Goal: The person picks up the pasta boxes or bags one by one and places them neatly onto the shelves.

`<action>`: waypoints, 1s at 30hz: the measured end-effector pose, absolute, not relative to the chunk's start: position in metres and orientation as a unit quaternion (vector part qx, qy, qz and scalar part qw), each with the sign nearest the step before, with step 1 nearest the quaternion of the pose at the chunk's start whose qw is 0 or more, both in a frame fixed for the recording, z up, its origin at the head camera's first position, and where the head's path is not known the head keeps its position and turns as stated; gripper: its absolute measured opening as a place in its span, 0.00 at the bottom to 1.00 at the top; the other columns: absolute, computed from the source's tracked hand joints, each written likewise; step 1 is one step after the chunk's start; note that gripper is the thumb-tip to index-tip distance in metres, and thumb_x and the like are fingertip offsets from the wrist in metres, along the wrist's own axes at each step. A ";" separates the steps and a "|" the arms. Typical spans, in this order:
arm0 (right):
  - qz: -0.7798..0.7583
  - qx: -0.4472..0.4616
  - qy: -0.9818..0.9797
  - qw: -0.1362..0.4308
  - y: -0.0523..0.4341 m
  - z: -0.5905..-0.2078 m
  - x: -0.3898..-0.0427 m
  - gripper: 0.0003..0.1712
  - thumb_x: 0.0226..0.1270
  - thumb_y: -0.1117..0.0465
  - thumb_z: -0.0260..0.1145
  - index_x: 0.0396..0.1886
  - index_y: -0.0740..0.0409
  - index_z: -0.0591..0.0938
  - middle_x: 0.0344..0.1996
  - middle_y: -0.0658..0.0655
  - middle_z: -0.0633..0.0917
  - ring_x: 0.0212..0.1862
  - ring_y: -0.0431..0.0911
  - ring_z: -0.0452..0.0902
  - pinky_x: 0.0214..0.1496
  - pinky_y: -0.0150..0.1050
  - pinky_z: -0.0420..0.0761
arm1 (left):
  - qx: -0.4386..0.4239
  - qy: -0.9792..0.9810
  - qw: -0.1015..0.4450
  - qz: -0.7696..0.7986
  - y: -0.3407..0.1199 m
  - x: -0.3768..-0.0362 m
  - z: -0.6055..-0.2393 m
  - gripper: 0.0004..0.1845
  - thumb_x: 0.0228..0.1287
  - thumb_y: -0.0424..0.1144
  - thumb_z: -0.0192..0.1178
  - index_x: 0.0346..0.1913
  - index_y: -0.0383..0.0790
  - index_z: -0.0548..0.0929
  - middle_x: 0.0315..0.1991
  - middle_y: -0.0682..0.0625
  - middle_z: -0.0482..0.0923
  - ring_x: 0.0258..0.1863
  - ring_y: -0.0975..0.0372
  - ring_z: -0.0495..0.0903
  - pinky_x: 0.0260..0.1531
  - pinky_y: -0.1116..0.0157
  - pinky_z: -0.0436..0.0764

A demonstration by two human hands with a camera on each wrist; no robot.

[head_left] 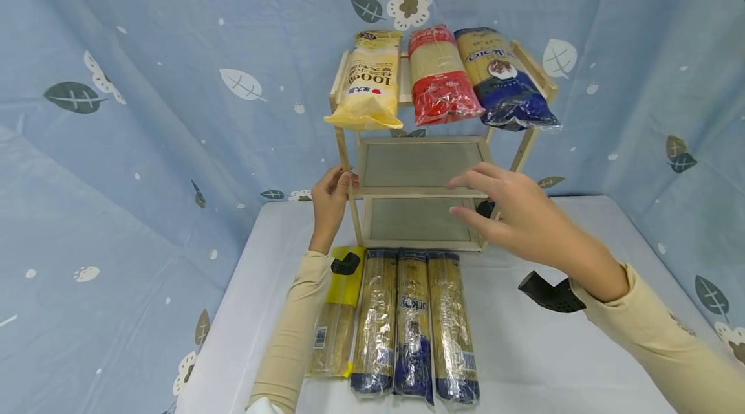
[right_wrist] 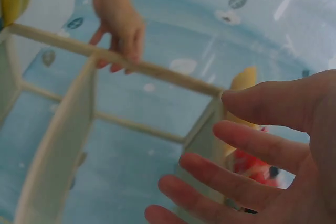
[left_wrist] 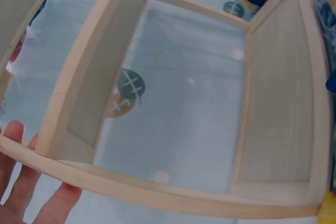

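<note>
A pale wooden three-tier rack point(head_left: 420, 193) stands at the back of the table. Its top shelf carries a yellow noodle pack point(head_left: 368, 81), a red one point(head_left: 441, 77) and a blue one point(head_left: 503, 81); the two lower shelves hold nothing. My left hand point(head_left: 339, 182) grips the rack's front left post, and the right wrist view shows its fingers point(right_wrist: 119, 30) curled over the bar. My right hand point(head_left: 461, 197) hovers open with spread fingers point(right_wrist: 247, 129) at the middle shelf's front right corner; contact is not visible.
Before the rack, on the white table point(head_left: 524, 349), lie a yellow-topped noodle pack point(head_left: 339, 317) partly under my left forearm and three gold-and-blue packs point(head_left: 413, 323) side by side. Blue leaf-print cloth point(head_left: 145, 110) closes in behind and at both sides.
</note>
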State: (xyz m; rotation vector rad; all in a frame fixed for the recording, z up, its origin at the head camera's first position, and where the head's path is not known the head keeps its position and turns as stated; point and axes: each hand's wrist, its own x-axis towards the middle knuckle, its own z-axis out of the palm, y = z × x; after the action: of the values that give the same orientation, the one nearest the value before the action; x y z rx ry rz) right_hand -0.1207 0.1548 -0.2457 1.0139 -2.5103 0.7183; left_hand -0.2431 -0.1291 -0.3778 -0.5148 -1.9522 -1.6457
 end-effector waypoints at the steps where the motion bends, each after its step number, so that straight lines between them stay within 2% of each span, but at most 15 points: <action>1: 0.254 0.353 -0.885 0.165 0.158 -0.250 -0.121 0.15 0.63 0.62 0.67 0.50 0.56 0.81 0.46 0.54 0.82 0.41 0.46 0.80 0.40 0.47 0.77 | -0.190 -0.724 0.265 -0.608 -0.129 -0.243 -0.378 0.12 0.70 0.30 0.52 0.50 0.25 0.79 0.37 0.31 0.81 0.35 0.41 0.80 0.28 0.46 0.76; 5: 0.259 0.338 -0.894 0.140 0.172 -0.263 -0.124 0.16 0.63 0.63 0.67 0.51 0.55 0.81 0.47 0.55 0.82 0.42 0.48 0.79 0.40 0.49 0.75 | -0.187 -0.726 0.263 -0.607 -0.129 -0.243 -0.377 0.12 0.71 0.30 0.52 0.50 0.25 0.79 0.37 0.30 0.81 0.36 0.41 0.80 0.28 0.46 0.75; 7: 0.258 0.327 -0.901 0.121 0.180 -0.269 -0.125 0.16 0.63 0.62 0.67 0.51 0.55 0.81 0.49 0.56 0.81 0.48 0.52 0.78 0.42 0.53 0.75 | -0.185 -0.727 0.262 -0.606 -0.129 -0.243 -0.377 0.13 0.71 0.31 0.52 0.50 0.25 0.79 0.37 0.30 0.81 0.36 0.41 0.80 0.28 0.47 0.75; 8: 0.258 0.324 -0.903 0.112 0.184 -0.272 -0.126 0.16 0.64 0.62 0.67 0.52 0.55 0.81 0.49 0.58 0.81 0.45 0.52 0.78 0.41 0.52 0.75 | -0.184 -0.728 0.262 -0.607 -0.130 -0.243 -0.377 0.13 0.71 0.31 0.52 0.50 0.25 0.79 0.37 0.30 0.81 0.35 0.41 0.80 0.28 0.47 0.75; 10: 0.254 0.315 -0.909 0.094 0.193 -0.277 -0.128 0.16 0.64 0.61 0.66 0.52 0.55 0.81 0.52 0.60 0.80 0.48 0.53 0.77 0.41 0.52 0.76 | -0.183 -0.728 0.263 -0.606 -0.129 -0.243 -0.377 0.13 0.71 0.31 0.52 0.51 0.25 0.79 0.37 0.31 0.81 0.35 0.41 0.79 0.27 0.49 0.75; 11: 0.250 0.311 -0.913 0.085 0.197 -0.280 -0.129 0.16 0.65 0.60 0.66 0.52 0.55 0.80 0.52 0.60 0.79 0.45 0.52 0.78 0.39 0.51 0.76 | -0.182 -0.728 0.263 -0.607 -0.130 -0.243 -0.377 0.13 0.71 0.31 0.52 0.51 0.25 0.79 0.37 0.31 0.81 0.35 0.41 0.79 0.27 0.48 0.75; 14: 0.244 0.301 -0.919 0.070 0.213 -0.288 -0.133 0.18 0.64 0.58 0.67 0.53 0.55 0.80 0.54 0.61 0.78 0.47 0.54 0.77 0.40 0.52 0.76 | -0.184 -0.726 0.264 -0.608 -0.129 -0.243 -0.378 0.12 0.71 0.31 0.51 0.50 0.26 0.79 0.37 0.31 0.81 0.35 0.41 0.80 0.27 0.47 0.75; 15: 0.242 0.297 -0.922 0.066 0.219 -0.290 -0.134 0.19 0.64 0.58 0.67 0.54 0.55 0.80 0.54 0.62 0.78 0.51 0.56 0.75 0.43 0.55 0.76 | -0.187 -0.725 0.264 -0.609 -0.129 -0.243 -0.378 0.12 0.71 0.30 0.51 0.50 0.25 0.79 0.37 0.31 0.81 0.35 0.41 0.80 0.27 0.46 0.75; 21: 0.235 0.273 -0.932 0.042 0.252 -0.304 -0.148 0.26 0.61 0.55 0.69 0.57 0.60 0.77 0.54 0.64 0.78 0.55 0.61 0.72 0.46 0.62 0.74 | -0.192 -0.723 0.272 -0.605 -0.130 -0.244 -0.378 0.12 0.71 0.30 0.51 0.49 0.25 0.79 0.37 0.30 0.81 0.35 0.41 0.80 0.26 0.45 0.74; 25: 0.236 0.252 -0.938 0.041 0.272 -0.317 -0.161 0.32 0.58 0.54 0.71 0.60 0.62 0.74 0.55 0.64 0.76 0.55 0.62 0.71 0.45 0.62 0.74 | -0.188 -0.723 0.270 -0.608 -0.130 -0.244 -0.378 0.12 0.71 0.30 0.51 0.49 0.25 0.79 0.37 0.30 0.81 0.35 0.42 0.80 0.27 0.46 0.75; 30: 0.244 0.231 -0.939 0.070 0.296 -0.338 -0.181 0.37 0.55 0.56 0.74 0.63 0.64 0.70 0.58 0.68 0.72 0.54 0.65 0.69 0.44 0.63 0.71 | -0.190 -0.716 0.265 -0.617 -0.128 -0.245 -0.379 0.11 0.71 0.29 0.51 0.47 0.24 0.79 0.37 0.29 0.80 0.35 0.41 0.80 0.28 0.44 0.76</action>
State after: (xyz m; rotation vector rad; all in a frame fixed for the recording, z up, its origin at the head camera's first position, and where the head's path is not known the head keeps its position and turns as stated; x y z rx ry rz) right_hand -0.1811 0.2955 -0.3376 0.6943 -2.8266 0.7332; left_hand -0.2452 -0.1278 -0.3786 -0.5130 -1.9357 -1.6679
